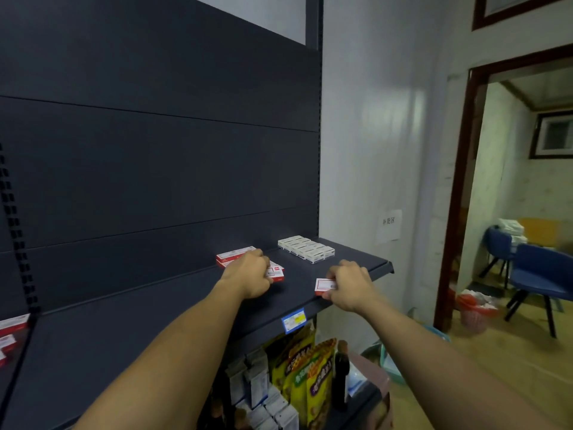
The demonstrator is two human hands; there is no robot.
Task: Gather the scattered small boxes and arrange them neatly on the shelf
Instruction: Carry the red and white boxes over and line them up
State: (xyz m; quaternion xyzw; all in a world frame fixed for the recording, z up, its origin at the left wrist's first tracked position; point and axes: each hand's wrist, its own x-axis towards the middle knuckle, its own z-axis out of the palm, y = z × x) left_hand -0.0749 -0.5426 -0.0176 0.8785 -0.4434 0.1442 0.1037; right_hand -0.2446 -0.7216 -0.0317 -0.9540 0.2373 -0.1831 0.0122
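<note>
On the dark shelf (173, 308) lie small red-and-white boxes. My left hand (249, 276) grips one red-and-white box (276, 273) near the shelf's middle, just in front of a short stack of the same boxes (233, 255) by the back panel. My right hand (348, 285) pinches another red-and-white box (324, 286) at the shelf's front edge. A tidy block of white boxes (305, 248) sits at the shelf's far right end. More red-and-white boxes (11, 332) lie on the neighbouring shelf at the far left.
The shelf below holds snack bags (305, 372), a dark bottle (342, 372) and small white packets (262, 395). A blue price tag (293, 320) hangs on the shelf's front edge. To the right are a doorway, blue chairs (539, 280) and a red bin (473, 311).
</note>
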